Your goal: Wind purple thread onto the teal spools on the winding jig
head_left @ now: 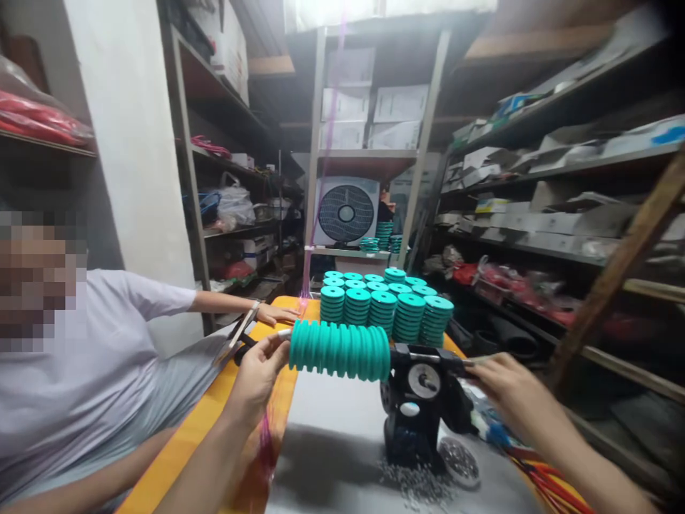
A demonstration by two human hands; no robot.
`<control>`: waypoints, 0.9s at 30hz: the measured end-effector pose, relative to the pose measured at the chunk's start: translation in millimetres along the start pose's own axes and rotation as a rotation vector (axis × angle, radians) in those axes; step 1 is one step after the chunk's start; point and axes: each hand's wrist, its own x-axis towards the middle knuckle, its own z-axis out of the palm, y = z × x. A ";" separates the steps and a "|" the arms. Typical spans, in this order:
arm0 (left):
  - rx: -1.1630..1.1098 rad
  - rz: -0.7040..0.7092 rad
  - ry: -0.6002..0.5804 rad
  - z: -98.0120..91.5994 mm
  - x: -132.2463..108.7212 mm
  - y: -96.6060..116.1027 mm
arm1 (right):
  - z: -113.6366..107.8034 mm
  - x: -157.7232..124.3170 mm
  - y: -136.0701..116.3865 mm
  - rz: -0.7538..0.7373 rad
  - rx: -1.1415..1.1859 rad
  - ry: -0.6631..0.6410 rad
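A row of teal grooved spools (340,350) lies level, its right end against a black machine (414,407) with a round dial. At the row's left end my left hand (262,360) is closed, its thumb and fingers pinched against the end spool; what lies inside the pinch is partly hidden. On the machine's other side, my right hand (495,378) has its fingers closed round the end of a thin metal rod (467,363). Below the machine stands a round clear dish (459,462) of small metal pieces, with more small pieces (414,489) scattered beside it.
Several stacks of teal spools (382,307) stand behind the machine on the yellow table (214,421). A co-worker (96,385) sits at the left, one hand (278,315) on the table edge. Pink strands (266,442) hang nearby. Red cables (556,485) lie at right; a fan (347,213) stands behind.
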 end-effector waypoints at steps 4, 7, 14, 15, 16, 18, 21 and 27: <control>0.011 -0.011 -0.001 0.9 0.5 1.9 | 0.7 -48.2 -11.3 -0.082 0.017 -0.118; 0.016 -0.002 -0.018 2.0 1.2 2.1 | -29.8 -70.8 -12.9 -0.126 -0.085 0.006; 0.023 -0.013 -0.007 2.7 1.9 1.4 | -29.7 7.6 5.1 0.047 -0.126 -0.084; 0.029 -0.006 -0.005 2.4 2.4 0.6 | -18.8 10.8 3.8 0.040 -0.100 -0.149; 0.033 0.000 -0.005 2.3 2.9 -0.3 | -8.3 8.3 1.0 0.032 -0.072 -0.199; 0.041 0.002 -0.003 2.7 3.8 -1.5 | 7.2 -11.1 -8.2 0.048 0.002 -0.270; 0.043 -0.009 -0.007 4.8 4.4 -0.8 | 8.5 -52.6 -23.8 0.138 0.091 -0.286; 0.041 -0.050 0.002 8.5 3.0 4.1 | -31.7 -77.0 -32.1 0.095 0.164 -0.146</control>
